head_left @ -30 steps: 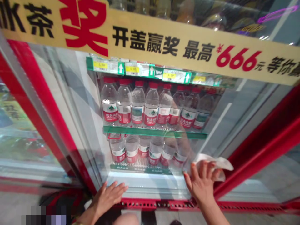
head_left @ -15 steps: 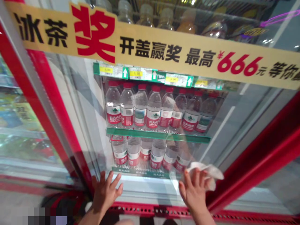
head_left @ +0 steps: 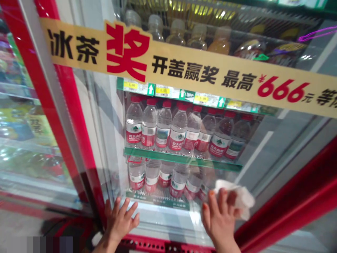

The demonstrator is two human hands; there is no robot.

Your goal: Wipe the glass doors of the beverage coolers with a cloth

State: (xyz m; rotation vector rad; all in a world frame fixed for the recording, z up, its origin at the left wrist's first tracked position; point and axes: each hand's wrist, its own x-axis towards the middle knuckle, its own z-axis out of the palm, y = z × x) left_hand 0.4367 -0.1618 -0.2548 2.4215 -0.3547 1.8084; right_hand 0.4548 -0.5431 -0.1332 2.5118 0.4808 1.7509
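My left hand (head_left: 121, 221) lies with fingers spread on the lower part of a glass fridge door (head_left: 252, 147), holding nothing. My right hand (head_left: 219, 219) presses a crumpled white cloth (head_left: 240, 198) against the same glass, low on the right. Behind the glass stand rows of Nongfu Spring water bottles (head_left: 164, 128) with red caps and red-and-white labels, on green-edged shelves. A yellow banner (head_left: 184, 66) with Chinese prize text and red 666 crosses the door above them.
The door has a red frame (head_left: 76, 116), with a perforated red strip (head_left: 142, 244) along the bottom. Bottled drinks (head_left: 197, 35) fill the shelf above the banner. Another glass door (head_left: 31, 140) stands to the left, and a dark object (head_left: 71, 228) sits low on the left.
My view has shifted, so the door and banner sit further right and lower. The fingers of my left hand have risen and spread, and both hands remain on the glass.
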